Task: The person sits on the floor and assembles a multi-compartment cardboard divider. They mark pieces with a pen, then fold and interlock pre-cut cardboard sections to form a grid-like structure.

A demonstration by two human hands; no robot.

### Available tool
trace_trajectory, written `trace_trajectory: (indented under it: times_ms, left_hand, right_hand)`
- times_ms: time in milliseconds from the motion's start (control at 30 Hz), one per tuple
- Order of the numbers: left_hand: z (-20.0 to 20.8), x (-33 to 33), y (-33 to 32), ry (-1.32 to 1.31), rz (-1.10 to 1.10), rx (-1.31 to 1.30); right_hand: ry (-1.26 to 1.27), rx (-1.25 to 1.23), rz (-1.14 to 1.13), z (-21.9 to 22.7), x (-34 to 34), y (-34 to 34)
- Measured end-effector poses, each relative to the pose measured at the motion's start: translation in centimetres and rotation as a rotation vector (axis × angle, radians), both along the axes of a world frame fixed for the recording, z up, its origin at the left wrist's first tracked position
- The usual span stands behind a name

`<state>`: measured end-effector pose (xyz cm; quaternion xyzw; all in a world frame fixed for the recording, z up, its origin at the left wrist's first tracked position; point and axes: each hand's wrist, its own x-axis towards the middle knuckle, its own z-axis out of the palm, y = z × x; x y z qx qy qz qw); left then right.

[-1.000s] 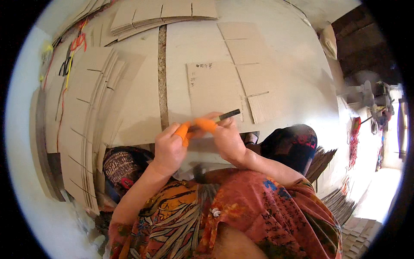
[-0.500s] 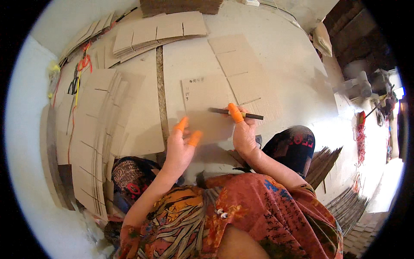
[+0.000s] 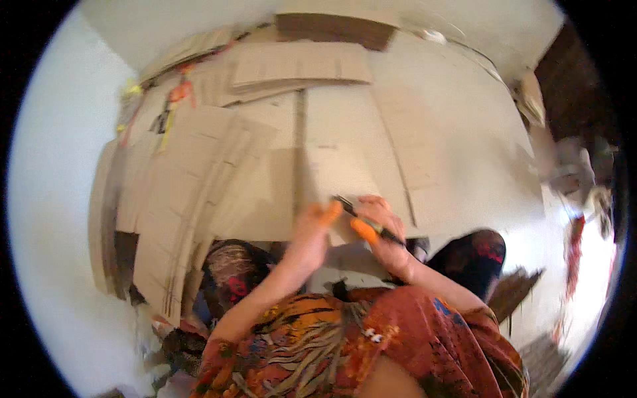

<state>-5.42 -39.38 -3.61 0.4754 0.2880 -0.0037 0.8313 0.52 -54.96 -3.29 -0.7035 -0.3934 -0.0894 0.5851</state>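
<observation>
Fingers of our right hand point(image 3: 389, 249) are closed round a slim black pen point(image 3: 385, 233), which slants between both hands above the near part of a buff, oblong cardboard sheet point(image 3: 342, 172). Those of our left hand point(image 3: 310, 235) bunch just beside the pen's far end; blur keeps us from telling how wide they stand or whether they grip it. Orange, rubbery-looking finger covers point(image 3: 363, 230) sheathe fingertips on both hands.

We judge some marking done, since small dark marks sit near the sheet's far edge; what is left we cannot tell. Thin dark lines, apparently slits already cut, cross the flat tan left-hand cardboard stack point(image 3: 176, 189) and the oblong far cardboard stack point(image 3: 302, 63). Their layers look stiff, matte and straight-edged. Beneath spreads a broad, pale, smooth work surface point(image 3: 474, 176).
</observation>
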Motion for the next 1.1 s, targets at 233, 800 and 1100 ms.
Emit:
trace_trajectory:
  times_ms: [233, 800, 1100]
  left_hand:
    - [3.1, 0.4, 2.3, -0.145, 0.078, -0.16]
    - [9.2, 5.3, 18.7, -0.235, 0.424, 0.572]
    - [3.0, 7.0, 16.1, -0.255, 0.314, 0.648]
  right_hand:
    - [-0.416, -0.458, 0.145, 2.4, 0.8, 2.7]
    - [0.626, -0.165, 0.255, 3.2, 5.3, 9.4]
    - [1.002, -0.176, 0.456, 2.9, 4.9, 14.7]
